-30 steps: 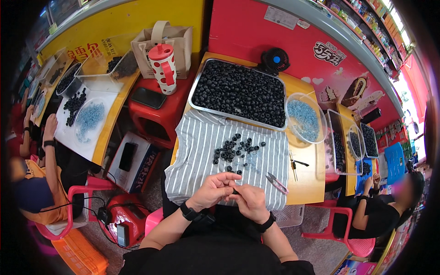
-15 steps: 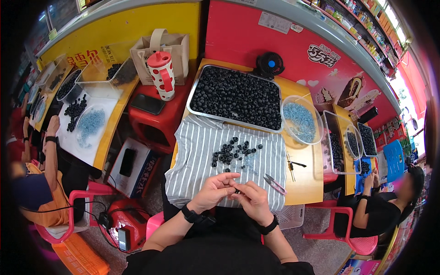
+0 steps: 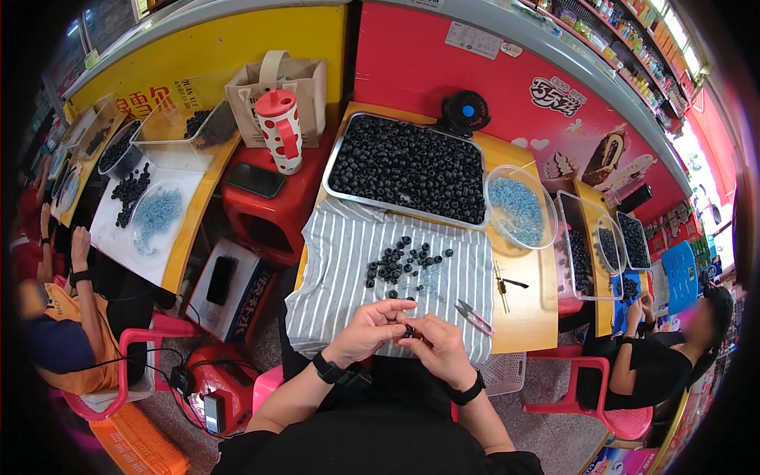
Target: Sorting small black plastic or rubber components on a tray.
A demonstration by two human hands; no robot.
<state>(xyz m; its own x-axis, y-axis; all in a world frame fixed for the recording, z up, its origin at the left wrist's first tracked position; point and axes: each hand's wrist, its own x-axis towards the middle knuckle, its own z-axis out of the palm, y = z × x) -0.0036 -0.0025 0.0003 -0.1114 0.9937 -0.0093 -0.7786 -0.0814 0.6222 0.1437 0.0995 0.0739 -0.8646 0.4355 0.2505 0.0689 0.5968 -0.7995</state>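
Note:
At the near edge of a grey-and-white striped cloth (image 3: pixel 328 277), my left hand (image 3: pixel 366 332) and my right hand (image 3: pixel 440 346) meet. Between their fingertips is a small black ring-shaped part (image 3: pixel 408 331), pinched from both sides. Just beyond lie several loose black parts (image 3: pixel 389 267), with a scatter of small clear-blue pieces (image 3: pixel 432 279) beside them. Pink-handled thread snips (image 3: pixel 476 319) rest on the cloth to the right of my hands. Whether a blue piece is also in my fingers is too small to see.
Behind the cloth stands a metal tray (image 3: pixel 332 188) full of black parts, and to its right a round tub (image 3: pixel 546 237) of blue pieces. A thin tool (image 3: pixel 502 289) lies on the wood. A black fan (image 3: pixel 465 112) is at the back; people sit at tables on both sides.
My fingers have shifted slightly around the black part, which now shows more plainly. At the left, a co-worker's hand has moved away from the parts toward their body.

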